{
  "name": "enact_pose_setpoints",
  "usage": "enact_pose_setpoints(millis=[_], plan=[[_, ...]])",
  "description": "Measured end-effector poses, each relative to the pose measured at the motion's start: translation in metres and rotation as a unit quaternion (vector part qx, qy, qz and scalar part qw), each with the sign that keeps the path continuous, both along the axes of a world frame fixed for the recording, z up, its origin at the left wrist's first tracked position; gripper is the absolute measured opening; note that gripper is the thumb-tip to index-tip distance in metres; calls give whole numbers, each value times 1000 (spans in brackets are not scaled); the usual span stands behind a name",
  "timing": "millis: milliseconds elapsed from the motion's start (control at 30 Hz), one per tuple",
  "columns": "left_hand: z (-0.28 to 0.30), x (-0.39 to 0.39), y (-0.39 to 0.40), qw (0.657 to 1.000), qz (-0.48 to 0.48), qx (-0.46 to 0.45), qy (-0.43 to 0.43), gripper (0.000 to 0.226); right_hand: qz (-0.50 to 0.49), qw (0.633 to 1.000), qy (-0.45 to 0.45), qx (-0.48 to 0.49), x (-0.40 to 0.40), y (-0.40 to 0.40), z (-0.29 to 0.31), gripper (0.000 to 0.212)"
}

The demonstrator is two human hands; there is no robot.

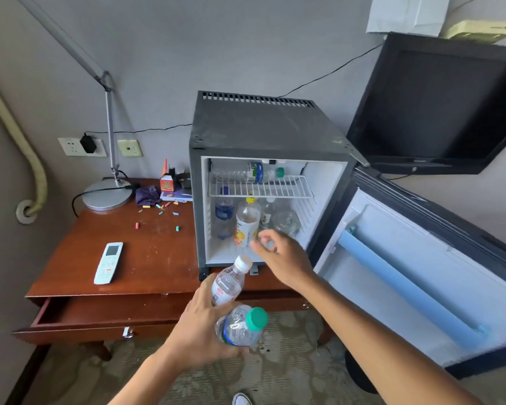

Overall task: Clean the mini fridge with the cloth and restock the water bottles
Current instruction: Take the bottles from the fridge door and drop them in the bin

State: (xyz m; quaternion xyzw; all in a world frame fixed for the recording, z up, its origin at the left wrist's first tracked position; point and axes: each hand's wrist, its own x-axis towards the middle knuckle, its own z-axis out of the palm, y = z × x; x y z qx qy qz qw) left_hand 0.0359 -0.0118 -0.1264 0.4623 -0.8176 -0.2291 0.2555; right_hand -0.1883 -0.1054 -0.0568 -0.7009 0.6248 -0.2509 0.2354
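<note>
The black mini fridge stands on the wooden desk with its door swung open to the right. On its wire shelf lies a green-capped bottle. Below stand a blue-labelled bottle, a yellow-capped bottle and clear bottles. My left hand holds two bottles in front of the fridge: a white-capped one and a green-capped one. My right hand hovers at the fridge mouth, fingers apart and blurred, holding nothing. A purple cloth lies bunched on the desk.
The wooden desk has an open drawer at its front. On it are a white remote, a lamp base, an orange carton and scattered coloured bits. A black TV stands right of the fridge.
</note>
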Motion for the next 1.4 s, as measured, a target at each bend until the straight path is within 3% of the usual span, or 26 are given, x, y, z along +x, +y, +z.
enact_pose_setpoints(millis=[100, 200, 433, 700, 933, 1267, 1400], plan=[[-2, 3, -16, 999, 33, -20, -2, 71, -14, 977, 142, -159, -4, -53, -4, 54], [-2, 6, -31, 998, 58, -22, -14, 69, 8, 956, 257, -142, 1, -112, -6, 73], [-3, 5, -60, 995, 89, -40, -11, 65, 22, 940, 328, -93, 15, -216, -8, 82], [-27, 16, -61, 991, 129, -28, -29, 82, -3, 933, 323, -162, 21, -240, -9, 75], [-30, 13, -29, 992, 120, -41, -7, 78, -12, 937, 285, -201, 18, -153, -17, 77], [-39, -35, 47, 998, 17, -26, 47, 68, -41, 958, 284, -12, -40, 77, -37, 72], [-61, -72, 77, 999, -38, 11, 37, 86, -72, 968, 219, 98, -76, 156, -50, 76]])
